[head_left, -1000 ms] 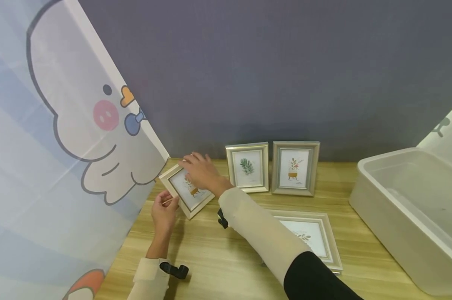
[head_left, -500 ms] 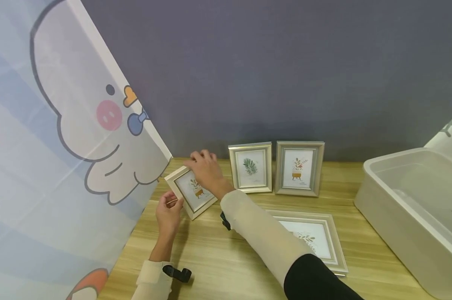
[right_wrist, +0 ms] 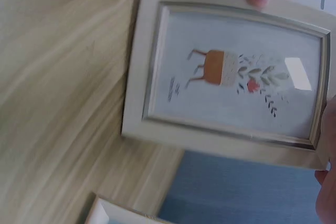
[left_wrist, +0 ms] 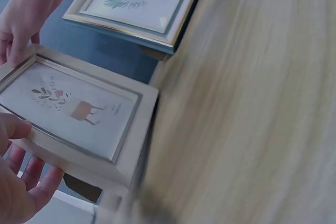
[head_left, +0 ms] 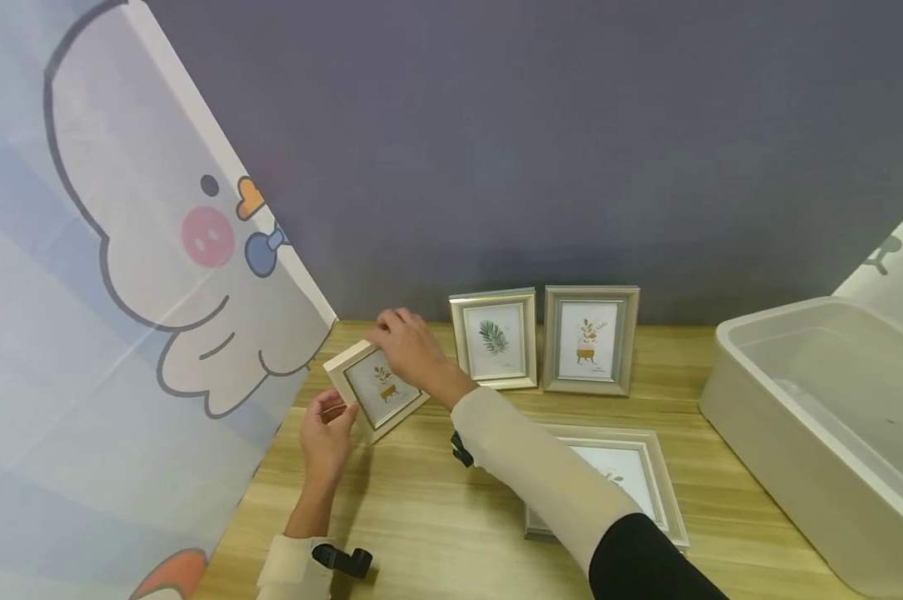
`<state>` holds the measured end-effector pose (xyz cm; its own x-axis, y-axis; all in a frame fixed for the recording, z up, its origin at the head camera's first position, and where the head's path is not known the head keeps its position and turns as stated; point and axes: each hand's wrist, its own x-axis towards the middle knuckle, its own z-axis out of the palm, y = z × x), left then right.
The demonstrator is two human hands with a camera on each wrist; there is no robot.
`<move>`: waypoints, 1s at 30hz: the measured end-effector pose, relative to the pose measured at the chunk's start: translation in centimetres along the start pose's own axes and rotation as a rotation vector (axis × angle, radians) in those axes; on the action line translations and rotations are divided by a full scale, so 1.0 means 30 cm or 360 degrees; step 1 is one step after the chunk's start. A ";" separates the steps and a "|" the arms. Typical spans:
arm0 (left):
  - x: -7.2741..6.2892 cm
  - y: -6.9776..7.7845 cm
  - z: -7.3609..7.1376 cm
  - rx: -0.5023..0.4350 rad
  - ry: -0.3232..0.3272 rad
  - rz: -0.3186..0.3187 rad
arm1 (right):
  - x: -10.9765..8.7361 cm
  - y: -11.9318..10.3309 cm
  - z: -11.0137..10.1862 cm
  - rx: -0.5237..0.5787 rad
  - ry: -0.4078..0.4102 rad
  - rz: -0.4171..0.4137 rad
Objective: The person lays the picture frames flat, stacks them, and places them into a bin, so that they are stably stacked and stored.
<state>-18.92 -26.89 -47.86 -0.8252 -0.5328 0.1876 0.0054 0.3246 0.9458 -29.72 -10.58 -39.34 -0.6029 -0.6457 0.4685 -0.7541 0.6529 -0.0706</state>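
Note:
A cream picture frame (head_left: 384, 390), showing a plant in an orange pot, stands tilted back at an angle near the left wall. My left hand (head_left: 327, 437) holds its left side, thumb on the front and fingers behind, as the left wrist view shows. The right hand (head_left: 416, 350) grips the top edge from above and covers the upper right part. A dark brown support (left_wrist: 81, 188) shows behind the frame in the left wrist view. Just right of it stand a leaf-print frame (head_left: 494, 337) and a second potted-plant frame (head_left: 590, 340), side by side.
Under the right forearm another picture frame (head_left: 657, 479) lies flat on the wooden table (head_left: 421, 533), partly hidden. A large white bin (head_left: 781, 450) stands at the right. A cartoon-printed cloth (head_left: 144, 350) borders the left, a grey panel (head_left: 451, 150) the back.
The held frame has shifted slightly to the right and leans a little differently. My right hand has slid right along its top, uncovering more of the print. The head view has also moved slightly.

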 end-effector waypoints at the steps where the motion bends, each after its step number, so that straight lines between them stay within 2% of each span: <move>1: -0.001 0.006 -0.007 0.0031 0.0008 0.0026 | -0.004 0.002 -0.005 0.0011 0.0025 -0.0032; 7: -0.004 0.056 -0.046 0.0136 0.0020 0.0179 | -0.016 0.016 -0.059 0.0048 0.0120 -0.0218; 13: 0.000 0.110 -0.057 0.0194 -0.0009 0.0350 | -0.059 0.046 -0.126 0.0008 0.0091 -0.0224; 17: -0.003 0.137 -0.060 0.0280 -0.0019 0.0460 | -0.104 0.071 -0.149 -0.0001 0.0155 -0.0274; 20: -0.012 0.153 -0.061 0.0378 -0.0012 0.0585 | -0.135 0.088 -0.164 0.0038 0.0198 -0.0316; 24: -0.022 0.186 -0.057 0.0451 -0.0055 0.0757 | -0.178 0.107 -0.197 0.0156 0.0024 -0.0237; 27: -0.018 0.221 -0.046 0.0500 -0.0132 0.0861 | -0.212 0.122 -0.229 0.0272 -0.0144 -0.0086; 30: -0.009 0.253 -0.027 0.0556 -0.0186 0.0977 | -0.248 0.141 -0.251 0.0353 -0.0181 0.0006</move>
<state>-18.20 -24.92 -40.53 -0.7864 -0.0929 0.6107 0.3231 0.7808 0.5348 -26.47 -0.03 -36.50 -0.6220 -0.6918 0.3669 -0.7828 0.5608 -0.2695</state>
